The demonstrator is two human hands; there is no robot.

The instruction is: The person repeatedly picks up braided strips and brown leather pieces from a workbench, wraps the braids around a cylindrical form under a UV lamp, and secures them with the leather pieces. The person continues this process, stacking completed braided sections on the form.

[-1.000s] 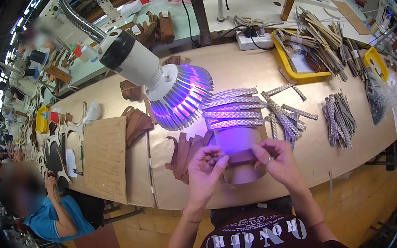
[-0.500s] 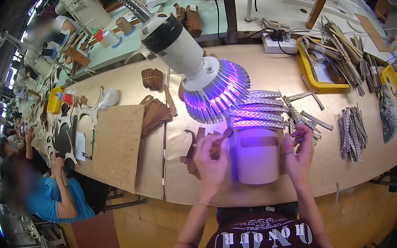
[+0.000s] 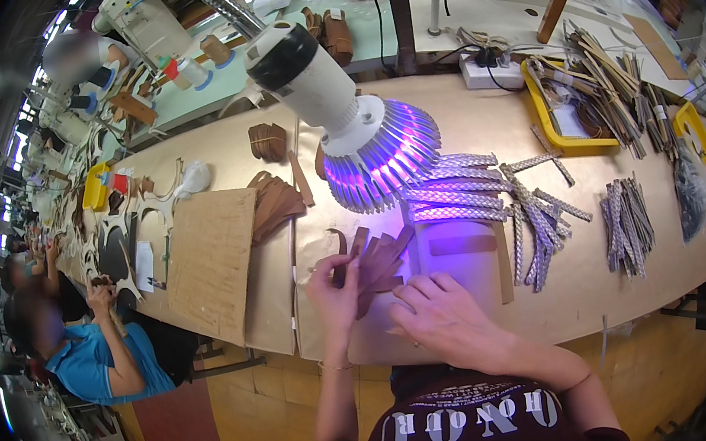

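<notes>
Beside a loose pile of brown leather strips (image 3: 385,260), my left hand (image 3: 334,299) pinches the end of one strip between thumb and fingers. My right hand (image 3: 444,313) reaches across to the left, low over the near part of a tan block (image 3: 463,267). Its fingers are bent and a little apart, with nothing visible in them. One brown strip (image 3: 462,245) lies flat across the block under purple light. Silvery braided strips (image 3: 454,194) rest side by side along the block's far end. What lies beneath my right palm is hidden.
A purple-lit lamp (image 3: 385,156) hangs close over the work. More braided strips (image 3: 541,225) and a bundle (image 3: 628,224) lie to the right. A yellow tray (image 3: 575,143) stands behind them. Left are a brown board (image 3: 211,258) and a seated person in blue (image 3: 94,359).
My left hand has moved left and down to the brown strips. The right hand has left the block's right side and crossed to its near left. The strip on the block stays.
</notes>
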